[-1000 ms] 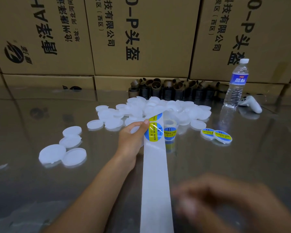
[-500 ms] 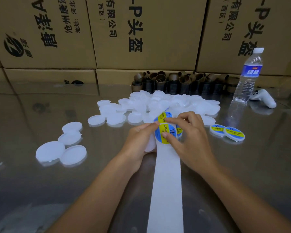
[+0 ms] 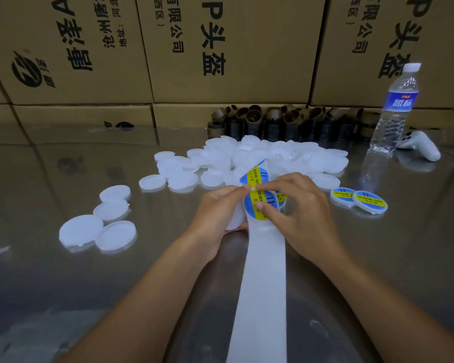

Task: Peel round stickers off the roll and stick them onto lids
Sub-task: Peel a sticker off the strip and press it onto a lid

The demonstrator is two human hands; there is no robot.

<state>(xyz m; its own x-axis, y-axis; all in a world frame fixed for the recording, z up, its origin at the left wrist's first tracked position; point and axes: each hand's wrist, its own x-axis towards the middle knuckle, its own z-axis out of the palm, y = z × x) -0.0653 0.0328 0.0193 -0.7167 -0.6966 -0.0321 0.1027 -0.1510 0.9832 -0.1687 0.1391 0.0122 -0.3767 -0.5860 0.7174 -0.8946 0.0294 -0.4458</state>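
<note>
Left hand (image 3: 215, 216) pinches the backing strip (image 3: 262, 284) to steady it, so the right hand's (image 3: 302, 213) curled fingers (image 3: 273, 183) can peel the round sticker (image 3: 260, 208) free.

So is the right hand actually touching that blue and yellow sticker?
Touching. The head view shows the right hand pinching the sticker on the paper strip with thumb and forefinger.

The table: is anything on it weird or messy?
A white handheld controller lies beside the water bottle at the far right, unrelated to stickering. The blank lids sit in a loose jumbled heap.
</note>
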